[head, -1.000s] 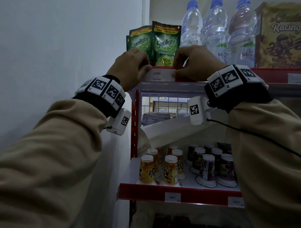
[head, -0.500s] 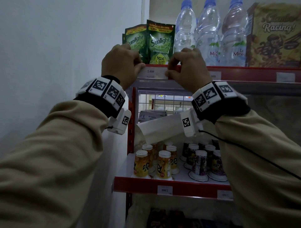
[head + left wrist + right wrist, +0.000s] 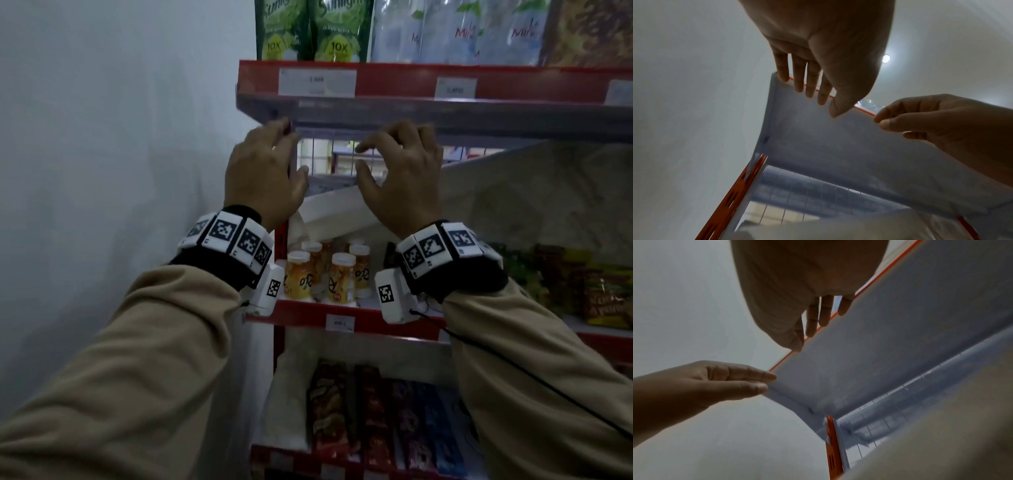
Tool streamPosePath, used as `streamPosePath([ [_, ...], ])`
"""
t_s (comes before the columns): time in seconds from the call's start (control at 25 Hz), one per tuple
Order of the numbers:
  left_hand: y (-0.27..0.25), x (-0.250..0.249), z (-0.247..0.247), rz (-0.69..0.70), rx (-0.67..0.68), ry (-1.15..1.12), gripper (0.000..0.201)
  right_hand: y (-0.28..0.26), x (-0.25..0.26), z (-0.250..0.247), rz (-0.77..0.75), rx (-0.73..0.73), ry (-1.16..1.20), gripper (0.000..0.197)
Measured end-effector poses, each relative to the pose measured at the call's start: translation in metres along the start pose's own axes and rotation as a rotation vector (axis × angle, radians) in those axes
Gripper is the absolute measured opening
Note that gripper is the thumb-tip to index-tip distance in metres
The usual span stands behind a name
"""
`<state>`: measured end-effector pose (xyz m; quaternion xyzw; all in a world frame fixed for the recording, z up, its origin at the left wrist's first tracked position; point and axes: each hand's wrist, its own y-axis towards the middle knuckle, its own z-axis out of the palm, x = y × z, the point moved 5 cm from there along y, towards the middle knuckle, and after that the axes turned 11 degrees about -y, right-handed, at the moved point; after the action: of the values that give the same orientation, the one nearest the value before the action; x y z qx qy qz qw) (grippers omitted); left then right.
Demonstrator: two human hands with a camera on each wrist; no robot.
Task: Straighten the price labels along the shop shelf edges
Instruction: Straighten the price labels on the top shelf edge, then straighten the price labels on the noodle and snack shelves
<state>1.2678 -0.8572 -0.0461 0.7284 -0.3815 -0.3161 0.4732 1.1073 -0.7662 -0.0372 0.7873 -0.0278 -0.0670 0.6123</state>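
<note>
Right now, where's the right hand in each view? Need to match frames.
Head: right hand centre-right, below the top shelf's red edge.
Left wrist: right hand at right, fingertips near that red edge.
Right wrist: top centre.
Shared landmark: red edge.

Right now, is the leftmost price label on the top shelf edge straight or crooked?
Straight: the price label sits level along the red shelf edge, its top and bottom edges parallel to it.
</note>
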Motion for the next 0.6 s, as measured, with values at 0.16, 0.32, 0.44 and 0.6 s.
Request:
streamPosePath([
  [0.16,-0.081,0.009,0.033,-0.150,0.169,-0.051,0.036,-0.082,-0.002,0.027,0.113,0.202,0.173,0.014],
  [0.32,-0.169,0.023,0.064,-0.431,0.409,0.040,0.050,-0.157,0.007,0.046,0.127,0.398,0.234,0.030],
  [0.44,-0.211,0.029,0.074,-0.567,0.494,0.065,0.071,-0.199,0.010,0.052,0.097,0.538,0.130,0.047],
  [0.6,-0.223,0.027,0.079,-0.621,0.440,-0.092,0.072,-0.217,0.014,0.053,0.013,0.522,0.038,0.053],
])
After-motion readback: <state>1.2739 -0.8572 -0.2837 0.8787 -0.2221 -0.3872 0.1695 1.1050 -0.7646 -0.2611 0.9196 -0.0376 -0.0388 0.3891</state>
